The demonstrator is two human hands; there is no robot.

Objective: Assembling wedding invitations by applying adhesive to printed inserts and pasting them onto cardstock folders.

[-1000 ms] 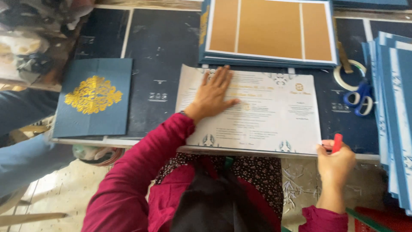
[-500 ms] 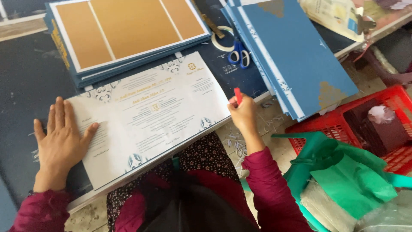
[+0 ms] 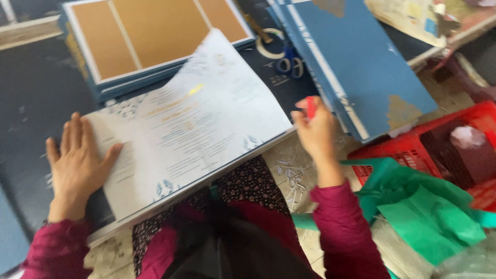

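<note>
White printed sheet (image 3: 191, 129) lies on the dark desk (image 3: 31, 103), far edge curling up against the stack of blue covers with tan panels (image 3: 150, 36). Left hand (image 3: 77, 165) flat, fingers spread, pressing its left edge. Right hand (image 3: 315, 132) closed around a small red tool (image 3: 311, 107), just off the sheet's right corner. Scissors (image 3: 289, 62) beyond.

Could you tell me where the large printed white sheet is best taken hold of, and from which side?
Probably the printed sheet at its free right edge, from the right: that side curls up off the table, while the left hand lies flat on its left end.
</note>
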